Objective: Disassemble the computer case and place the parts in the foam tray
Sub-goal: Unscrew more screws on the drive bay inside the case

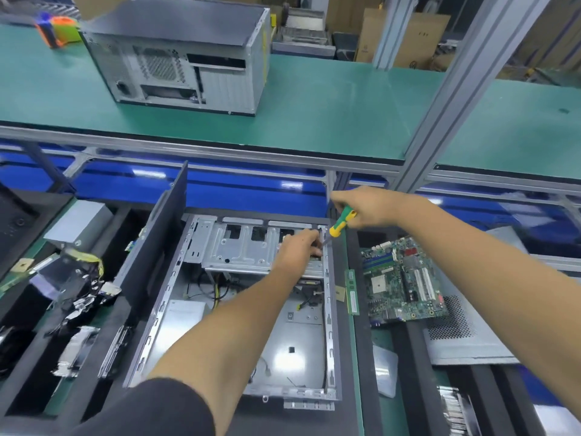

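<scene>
Green bench mat (330,99) (cardboard boxes (408,39) behind)

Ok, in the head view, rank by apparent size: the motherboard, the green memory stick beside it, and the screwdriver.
1. motherboard
2. and 3. memory stick and screwdriver look similar; the right hand covers part of the handle, so unranked.

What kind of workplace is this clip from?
Likely an electronics disassembly line: green-matted benches on aluminium framing, an opened computer case, a loose motherboard, and cardboard boxes stacked behind.

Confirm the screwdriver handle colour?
Green and yellow. The screwdriver handle shows clearly in the head view, gripped by the right hand.
</scene>
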### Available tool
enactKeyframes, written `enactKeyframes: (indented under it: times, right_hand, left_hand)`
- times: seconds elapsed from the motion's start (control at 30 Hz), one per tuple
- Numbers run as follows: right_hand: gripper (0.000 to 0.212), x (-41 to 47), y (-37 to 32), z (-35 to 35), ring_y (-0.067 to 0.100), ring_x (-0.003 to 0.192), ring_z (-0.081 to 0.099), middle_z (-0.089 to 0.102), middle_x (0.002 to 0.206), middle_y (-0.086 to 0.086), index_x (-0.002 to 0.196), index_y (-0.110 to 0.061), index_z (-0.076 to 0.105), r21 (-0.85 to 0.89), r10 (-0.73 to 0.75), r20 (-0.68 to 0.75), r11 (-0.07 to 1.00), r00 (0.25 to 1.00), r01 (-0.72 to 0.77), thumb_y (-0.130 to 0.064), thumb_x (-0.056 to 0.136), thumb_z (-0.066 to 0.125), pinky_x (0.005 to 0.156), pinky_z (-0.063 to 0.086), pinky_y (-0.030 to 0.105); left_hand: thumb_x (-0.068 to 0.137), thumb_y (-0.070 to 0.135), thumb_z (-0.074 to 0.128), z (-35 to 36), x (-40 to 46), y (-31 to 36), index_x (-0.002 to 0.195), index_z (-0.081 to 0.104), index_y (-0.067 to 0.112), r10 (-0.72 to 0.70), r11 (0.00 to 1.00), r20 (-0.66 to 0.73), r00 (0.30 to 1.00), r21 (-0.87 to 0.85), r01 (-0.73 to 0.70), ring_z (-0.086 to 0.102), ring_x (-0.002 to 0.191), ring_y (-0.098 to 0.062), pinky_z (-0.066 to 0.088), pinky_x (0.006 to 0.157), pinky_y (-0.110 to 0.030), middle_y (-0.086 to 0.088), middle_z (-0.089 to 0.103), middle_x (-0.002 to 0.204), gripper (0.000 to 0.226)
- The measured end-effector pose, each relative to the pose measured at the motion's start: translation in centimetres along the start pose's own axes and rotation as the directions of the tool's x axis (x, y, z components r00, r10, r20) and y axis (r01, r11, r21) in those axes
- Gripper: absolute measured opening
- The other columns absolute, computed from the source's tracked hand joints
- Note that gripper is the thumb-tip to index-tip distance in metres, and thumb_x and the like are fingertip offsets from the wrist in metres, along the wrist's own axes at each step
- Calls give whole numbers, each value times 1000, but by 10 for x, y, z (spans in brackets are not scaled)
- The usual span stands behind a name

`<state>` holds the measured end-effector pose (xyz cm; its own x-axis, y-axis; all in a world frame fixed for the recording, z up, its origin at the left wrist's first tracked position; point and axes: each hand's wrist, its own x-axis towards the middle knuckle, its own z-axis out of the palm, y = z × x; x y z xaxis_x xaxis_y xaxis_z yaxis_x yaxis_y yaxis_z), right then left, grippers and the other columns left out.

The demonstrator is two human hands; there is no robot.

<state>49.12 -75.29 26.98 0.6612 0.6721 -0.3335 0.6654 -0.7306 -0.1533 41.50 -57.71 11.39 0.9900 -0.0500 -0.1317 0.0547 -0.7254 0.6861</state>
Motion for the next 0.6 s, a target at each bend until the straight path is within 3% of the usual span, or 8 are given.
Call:
enactKeyframes:
  times: [0.07,0.17,0.37,0.5,0.6]
  right_hand:
    - [25,15,-10,-7,28,74,50,55,81,8,96,-16,47,10,-26,5,1000,1000,26,-9,83,67,60,38,38]
    - [17,39,-38,-7,22,67,43,51,76,4,90,-18,45,34,-45,11,998,999,45,-14,87,61,56,31,34]
    - [24,71,-98,-7,23,66,38,45,74,7,76,-21,36,57,-51,3,997,999,51,-12,92,51,61,42,49]
    - [28,97,-149,-7,21,65,32,39,71,2,72,-19,36,41,-78,-40,996,996,80,-6,89,53,62,30,38]
    - [18,114,-176,-10,22,71,43,51,76,3,75,-12,48,33,-65,-42,997,997,66,-3,86,59,65,37,37]
  left_hand:
    - [91,14,73,-16,1,-7,91,64,16,-12,1000,11,1000,-20,12,63,92,-24,52,84,-39,-3,70,94,9]
    - [94,23,72,-29,-8,-29,97,59,20,57,998,54,997,34,-58,59,90,-21,42,79,-32,0,69,97,14]
    - [96,24,70,-61,-17,-75,102,61,12,77,997,31,997,14,-78,58,99,-26,43,97,-44,-1,70,101,16]
    - [96,23,70,-80,-24,-101,102,61,12,47,999,31,998,1,-47,57,103,-31,46,95,-47,-4,70,100,16]
    - [96,20,68,-96,-28,-114,100,60,13,39,999,29,999,-1,-39,54,105,-30,47,91,-46,-2,69,96,11]
